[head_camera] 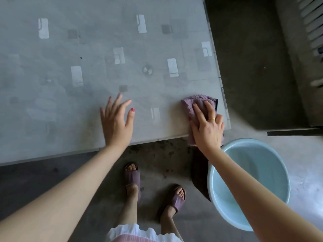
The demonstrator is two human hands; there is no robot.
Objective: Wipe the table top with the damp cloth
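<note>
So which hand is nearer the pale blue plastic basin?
Right. The right hand presses the purple cloth just above the basin; the left hand rests farther left.

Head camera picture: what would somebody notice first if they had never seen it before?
Probably the purple cloth at the table's near right corner, with the right hand pressing flat on it. The left hand rests spread on the table top beside it. A pale blue basin stands on the floor at the right, below that corner.
</note>
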